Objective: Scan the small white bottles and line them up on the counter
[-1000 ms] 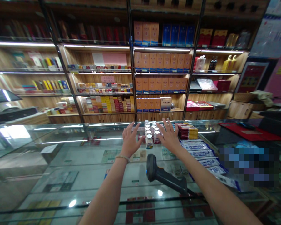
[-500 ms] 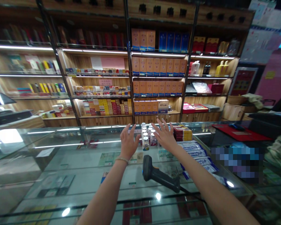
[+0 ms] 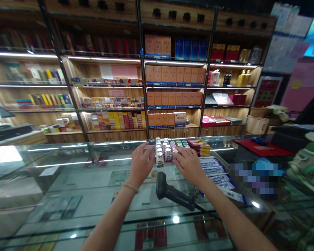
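Several small bottles with silver caps stand in rows on the glass counter. My left hand is at the left side of the rows, its fingers apart and holding nothing. To the right of the bottles is my right hand, fingers spread, near or touching the closest ones; exact contact cannot be made out. A black barcode scanner lies on the glass between my forearms. Small green-and-pink capped containers are partly visible behind my right hand.
Right of the bottles are a stack of red and yellow packs and a row of blue and white packets. A red mat lies at the right. Lit shelves with boxes stand behind the counter.
My right hand has moved lower, to the right side of the bottles, uncovering small containers behind it. My left hand has come down slightly at the left side. The view has shifted a little.
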The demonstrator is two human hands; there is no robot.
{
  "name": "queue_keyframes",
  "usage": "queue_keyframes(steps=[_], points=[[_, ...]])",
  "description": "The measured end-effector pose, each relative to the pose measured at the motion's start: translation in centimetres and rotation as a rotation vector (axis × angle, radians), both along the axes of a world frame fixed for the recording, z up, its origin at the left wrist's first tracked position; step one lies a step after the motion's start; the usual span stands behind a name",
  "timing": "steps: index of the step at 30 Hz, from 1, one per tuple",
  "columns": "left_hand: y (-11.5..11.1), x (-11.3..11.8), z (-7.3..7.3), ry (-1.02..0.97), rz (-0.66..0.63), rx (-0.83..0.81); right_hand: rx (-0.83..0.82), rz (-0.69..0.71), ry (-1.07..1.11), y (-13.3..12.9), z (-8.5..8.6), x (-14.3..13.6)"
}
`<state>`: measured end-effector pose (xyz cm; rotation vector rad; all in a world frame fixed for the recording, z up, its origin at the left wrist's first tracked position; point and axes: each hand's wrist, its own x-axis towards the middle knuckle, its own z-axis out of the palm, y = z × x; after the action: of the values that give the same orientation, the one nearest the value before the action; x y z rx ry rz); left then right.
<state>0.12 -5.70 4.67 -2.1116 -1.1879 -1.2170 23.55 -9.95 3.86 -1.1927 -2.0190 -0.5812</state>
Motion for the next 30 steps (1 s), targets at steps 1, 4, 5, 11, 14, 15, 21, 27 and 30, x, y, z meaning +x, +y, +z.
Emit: queue_keyframes(steps=[1,4,5,11,14,15,21,27,30], points=[[-0.9,-0.2,-0.2,0.026,-0.007,-0.002,-0.008,0.011,0.001,-0.5,-0.3,0.1],[-3.4,-0.8,-0.8,0.091,0.008,0.006,-0.027,0.021,-0.009,-2.1,-1.4,0.4],[-4.1,-1.0,-1.1,0.117,0.013,-0.007,-0.03,0.017,-0.018,-2.6,-1.8,0.4],[-6.9,-3.2,-4.0,0.205,0.119,-0.076,-0.032,-0.039,-0.042,-5.5,-4.0,1.0],[-7.5,-4.2,-5.6,0.219,0.153,-0.079,-0.03,-0.046,-0.028,-6.4,-4.9,1.1],[-7.6,-4.4,-6.0,0.227,0.154,-0.085,-0.035,-0.048,-0.024,-6.6,-5.1,1.1],[-7.7,-5.4,-6.7,0.236,0.168,-0.097,-0.067,-0.068,-0.001,-7.1,-5.9,1.1],[-7.3,-5.8,-6.4,0.223,0.17,-0.108,-0.135,-0.071,-0.009,-7.2,-5.9,0.2],[-7.3,-5.8,-6.4,0.222,0.167,-0.116,-0.206,-0.066,-0.008,-7.5,-6.0,-0.8]])
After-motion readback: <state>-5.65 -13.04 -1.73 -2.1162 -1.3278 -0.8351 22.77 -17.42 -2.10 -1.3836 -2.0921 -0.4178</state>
